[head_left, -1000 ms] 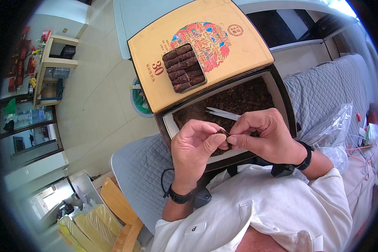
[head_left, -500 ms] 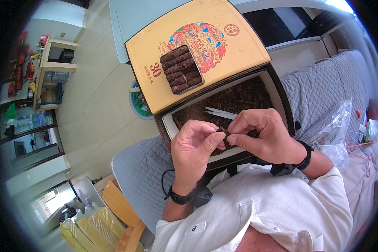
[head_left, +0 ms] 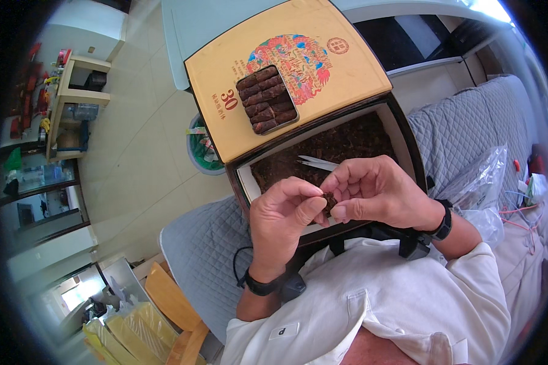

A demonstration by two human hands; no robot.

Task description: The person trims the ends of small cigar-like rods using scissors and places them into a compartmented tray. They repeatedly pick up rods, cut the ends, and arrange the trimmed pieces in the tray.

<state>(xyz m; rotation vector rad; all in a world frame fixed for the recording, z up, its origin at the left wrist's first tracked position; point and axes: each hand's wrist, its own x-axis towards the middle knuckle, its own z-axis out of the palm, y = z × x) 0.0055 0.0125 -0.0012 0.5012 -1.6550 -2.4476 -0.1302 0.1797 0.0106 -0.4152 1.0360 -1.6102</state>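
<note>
Farthest left, a pale wooden shelf with things in its compartments, then clear-wrapped yellow packages below and a wooden chair just beside. Next, over the tiled floor, a bin with a green liner, and below it a grey quilted cover. Further right, a yellow lid with a colourful round design, bearing an open metal tin of dark brown rolls laid in rows. Below the lid, near the person, a dark-edged box with pale inner walls.

Over the box's near side, the left hand, dark band at the wrist, thumb and forefinger pinched on the left edge of a small brown wad. Wad held up between both hands, right at the fingertips, above the box. Behind it, white pointed blades lying on brown shreds. On the wad's right, the right hand, close to the left, thumb and forefinger curled around the wad; cannot tell how firmly pressed. Farther right, a clear plastic bag against a grey quilted seat.
</note>
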